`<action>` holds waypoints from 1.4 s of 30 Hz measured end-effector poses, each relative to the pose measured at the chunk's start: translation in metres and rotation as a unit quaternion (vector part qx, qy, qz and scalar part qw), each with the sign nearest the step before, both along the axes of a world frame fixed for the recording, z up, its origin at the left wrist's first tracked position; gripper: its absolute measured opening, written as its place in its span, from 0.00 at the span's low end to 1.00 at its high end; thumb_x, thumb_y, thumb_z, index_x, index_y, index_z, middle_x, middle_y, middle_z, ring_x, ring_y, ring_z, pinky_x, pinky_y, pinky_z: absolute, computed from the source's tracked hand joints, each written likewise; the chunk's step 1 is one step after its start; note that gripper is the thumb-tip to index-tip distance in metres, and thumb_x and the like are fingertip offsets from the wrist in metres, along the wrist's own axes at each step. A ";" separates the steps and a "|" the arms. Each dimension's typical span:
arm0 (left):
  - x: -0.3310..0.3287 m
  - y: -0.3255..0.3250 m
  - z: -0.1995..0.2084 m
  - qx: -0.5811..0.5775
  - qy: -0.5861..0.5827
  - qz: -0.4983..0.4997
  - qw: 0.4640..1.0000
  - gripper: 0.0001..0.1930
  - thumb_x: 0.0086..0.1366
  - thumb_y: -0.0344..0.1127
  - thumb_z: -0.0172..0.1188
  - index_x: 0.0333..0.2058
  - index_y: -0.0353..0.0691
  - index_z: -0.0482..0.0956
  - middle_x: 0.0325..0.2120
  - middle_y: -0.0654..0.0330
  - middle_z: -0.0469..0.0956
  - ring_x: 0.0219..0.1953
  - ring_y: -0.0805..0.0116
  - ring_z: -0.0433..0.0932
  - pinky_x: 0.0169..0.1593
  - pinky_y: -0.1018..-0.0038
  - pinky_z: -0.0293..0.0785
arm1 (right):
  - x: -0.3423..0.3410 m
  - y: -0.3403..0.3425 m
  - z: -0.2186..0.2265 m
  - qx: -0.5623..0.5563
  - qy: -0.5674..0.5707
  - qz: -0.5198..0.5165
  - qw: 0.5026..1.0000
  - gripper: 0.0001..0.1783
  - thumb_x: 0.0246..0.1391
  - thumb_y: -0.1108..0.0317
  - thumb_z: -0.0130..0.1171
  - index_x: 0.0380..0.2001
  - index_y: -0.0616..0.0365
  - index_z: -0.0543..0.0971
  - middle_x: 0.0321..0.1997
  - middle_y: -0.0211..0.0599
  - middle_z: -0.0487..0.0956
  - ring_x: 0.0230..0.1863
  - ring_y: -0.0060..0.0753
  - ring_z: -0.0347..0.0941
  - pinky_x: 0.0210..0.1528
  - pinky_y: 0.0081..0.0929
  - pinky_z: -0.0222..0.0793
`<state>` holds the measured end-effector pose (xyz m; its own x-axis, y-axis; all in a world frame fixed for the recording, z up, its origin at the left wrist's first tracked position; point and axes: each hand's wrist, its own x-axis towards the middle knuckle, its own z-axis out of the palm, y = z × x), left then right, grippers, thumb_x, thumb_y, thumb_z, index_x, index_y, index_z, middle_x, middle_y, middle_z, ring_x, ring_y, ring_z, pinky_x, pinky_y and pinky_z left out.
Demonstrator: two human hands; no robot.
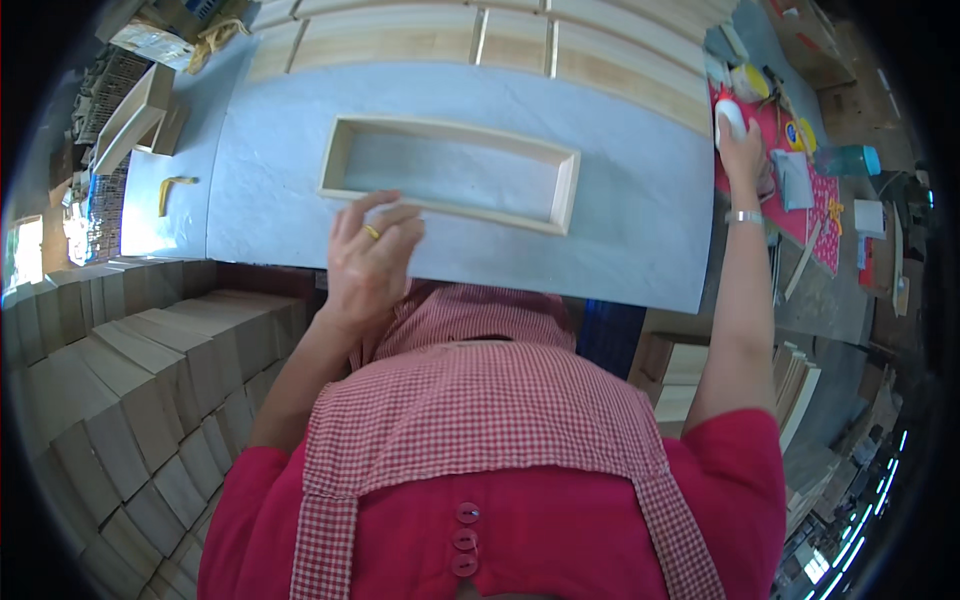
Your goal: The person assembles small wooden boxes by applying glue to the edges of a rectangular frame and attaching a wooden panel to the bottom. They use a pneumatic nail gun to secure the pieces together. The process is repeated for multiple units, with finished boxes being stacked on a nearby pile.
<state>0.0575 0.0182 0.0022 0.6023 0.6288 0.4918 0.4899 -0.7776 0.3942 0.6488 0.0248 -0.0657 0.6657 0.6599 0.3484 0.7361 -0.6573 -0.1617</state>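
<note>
The pale tabletop [640,215] stretches before me, its near edge just past my one checked apron [480,400]. At eight o'clock, below it, stand stacked wooden pieces [180,370], more than I can count. At twelve, a front row of four boards [390,42] lines the far side. Nearer, also toward twelve, lies the single rectangular wooden frame [450,212], with open surface inside it and on all four sides. One spotted pink cloth [824,240] hangs out toward three, near one teal container [845,160].

My left fingers [402,217], at ten o'clock, are loosely bent and parted over the frame's near edge; whether they touch it I cannot tell. My right fingers [752,135], at two, are wrapped around one white rounded object [730,115]. Beyond them sits a round yellow roll [800,134], any print too small to read. One bent yellow strip [172,193] lies at ten; one ring [372,231] circles a left finger.
</note>
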 end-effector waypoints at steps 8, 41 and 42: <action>-0.018 -0.013 -0.016 0.002 0.023 0.053 0.998 0.07 0.58 0.31 0.70 0.34 0.39 0.82 0.37 0.61 0.82 0.48 0.56 0.78 0.48 0.59 0.70 | 0.002 0.017 0.005 -0.012 0.096 -0.107 0.990 0.53 0.43 0.28 0.66 0.61 0.60 0.74 0.58 0.56 0.79 0.62 0.56 0.75 0.63 0.47 0.69; 0.143 -0.028 -0.054 0.106 -0.026 0.097 0.989 0.16 0.47 0.50 0.71 0.16 0.50 0.74 0.20 0.71 0.73 0.29 0.69 0.70 0.39 0.63 0.57 | -0.198 -0.086 0.058 0.465 0.317 0.099 0.820 0.33 0.49 0.61 0.79 0.50 0.68 0.72 0.51 0.42 0.76 0.49 0.30 0.75 0.50 0.28 0.75; 0.144 -0.027 -0.055 0.107 -0.030 0.096 0.989 0.16 0.47 0.50 0.71 0.16 0.50 0.75 0.20 0.71 0.73 0.29 0.69 0.70 0.39 0.63 0.57 | -0.201 -0.087 0.057 0.466 0.324 0.097 0.818 0.33 0.50 0.61 0.78 0.50 0.68 0.72 0.50 0.42 0.76 0.49 0.30 0.75 0.50 0.28 0.75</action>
